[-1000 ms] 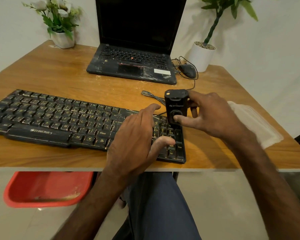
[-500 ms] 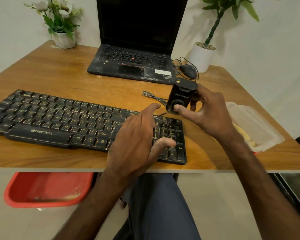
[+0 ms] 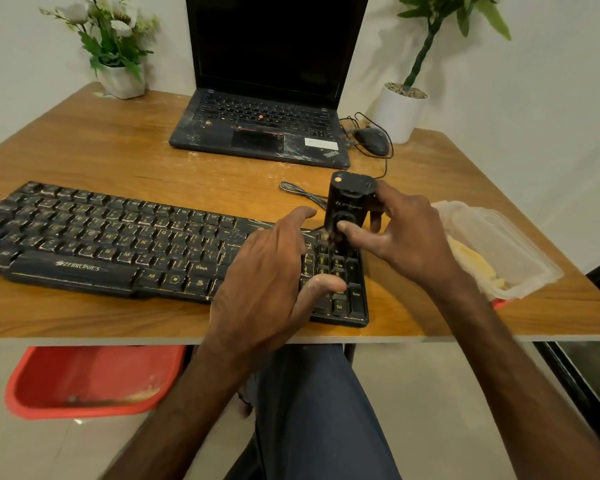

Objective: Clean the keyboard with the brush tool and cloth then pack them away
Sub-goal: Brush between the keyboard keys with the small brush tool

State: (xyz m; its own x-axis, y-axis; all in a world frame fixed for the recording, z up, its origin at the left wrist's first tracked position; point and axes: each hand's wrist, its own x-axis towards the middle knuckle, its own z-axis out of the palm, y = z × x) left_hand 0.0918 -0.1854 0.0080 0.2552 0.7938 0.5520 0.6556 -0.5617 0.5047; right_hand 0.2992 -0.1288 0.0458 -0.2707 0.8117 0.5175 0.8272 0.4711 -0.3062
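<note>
A dusty black keyboard (image 3: 111,244) lies along the front of the wooden table (image 3: 125,161). My left hand (image 3: 271,268) rests flat on its right part, fingers spread, thumb over the number pad. My right hand (image 3: 406,233) grips a black box-shaped brush tool (image 3: 349,202), held upright over the keyboard's top right corner, with my thumb on its round front. The tool's lower end sits at the keys; its bristles are hidden. A clear plastic container (image 3: 499,247) with a yellow cloth (image 3: 471,261) inside stands just right of my right hand.
A dusty open laptop (image 3: 264,133) stands at the back centre, with a black mouse (image 3: 371,140) and its cable beside it. Potted plants occupy the back left (image 3: 118,74) and back right (image 3: 400,109) corners. A red tub (image 3: 90,379) sits on the floor under the table.
My right hand lifted the brush tool off the number pad, tilted it, then brought it back down upright at the keyboard's top right corner. My left hand stayed in place.
</note>
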